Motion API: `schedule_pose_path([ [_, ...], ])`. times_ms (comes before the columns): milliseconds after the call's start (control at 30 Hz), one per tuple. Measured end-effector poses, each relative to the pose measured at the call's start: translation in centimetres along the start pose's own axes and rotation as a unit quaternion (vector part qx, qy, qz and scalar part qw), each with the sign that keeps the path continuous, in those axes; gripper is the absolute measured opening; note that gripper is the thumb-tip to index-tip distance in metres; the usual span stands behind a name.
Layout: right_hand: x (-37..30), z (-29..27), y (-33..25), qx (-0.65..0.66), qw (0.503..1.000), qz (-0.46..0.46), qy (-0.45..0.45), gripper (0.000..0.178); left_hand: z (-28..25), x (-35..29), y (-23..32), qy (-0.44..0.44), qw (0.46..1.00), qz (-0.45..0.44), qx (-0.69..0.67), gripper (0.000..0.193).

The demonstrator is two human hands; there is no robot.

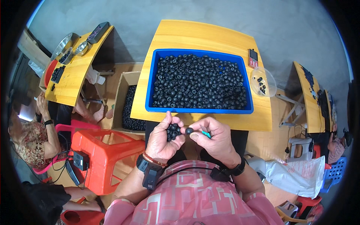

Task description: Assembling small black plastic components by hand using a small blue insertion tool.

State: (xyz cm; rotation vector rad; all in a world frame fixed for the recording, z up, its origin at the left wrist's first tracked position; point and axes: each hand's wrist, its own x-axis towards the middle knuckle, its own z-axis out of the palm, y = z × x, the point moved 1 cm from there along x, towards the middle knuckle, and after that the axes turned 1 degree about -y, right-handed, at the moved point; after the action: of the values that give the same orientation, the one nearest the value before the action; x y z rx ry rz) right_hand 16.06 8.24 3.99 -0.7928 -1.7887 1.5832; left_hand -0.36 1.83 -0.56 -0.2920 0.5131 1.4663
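My left hand (160, 140) is cupped palm up in front of the table, its fingers curled round several small black balls (173, 132). Between the fingertips of both hands is one single black ball (189, 131). My right hand (218, 138) is closed, with a small green-handled tool (206, 134) between thumb and fingers; its kind is mostly hidden by the grip. Just beyond my hands stands a blue plastic tray (198, 110), filled with many black hollow balls (198, 82), some showing a round opening.
The tray rests on a yellow wooden table (210, 32). At its right lie a mobile phone (253, 58) and a clear round lid (270, 80) with several black pieces. A cardboard box (118, 108) of black balls and a red stool (107, 157) are left. People sit at both side tables.
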Motion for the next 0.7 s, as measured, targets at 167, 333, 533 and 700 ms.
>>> schedule_pose_path([
  [167,0.1,-0.8,0.7,-0.014,1.0,-0.016,-0.001,0.018,0.5,-1.1,-0.2,-0.07,0.986,-0.076,0.127,0.029],
  [333,0.1,-1.1,1.3,-0.043,0.998,-0.034,-0.028,0.017,0.5,-1.7,-0.5,-0.128,0.972,-0.132,0.144,0.028],
  [533,0.1,-1.1,0.9,-0.007,0.999,-0.028,-0.043,0.016,0.3,-1.7,-0.4,-0.169,0.967,-0.135,0.138,0.024],
  [700,0.1,-1.2,1.1,-0.022,0.999,-0.019,-0.026,0.013,0.0,-1.3,-0.6,-0.164,0.972,-0.111,0.129,0.018],
])
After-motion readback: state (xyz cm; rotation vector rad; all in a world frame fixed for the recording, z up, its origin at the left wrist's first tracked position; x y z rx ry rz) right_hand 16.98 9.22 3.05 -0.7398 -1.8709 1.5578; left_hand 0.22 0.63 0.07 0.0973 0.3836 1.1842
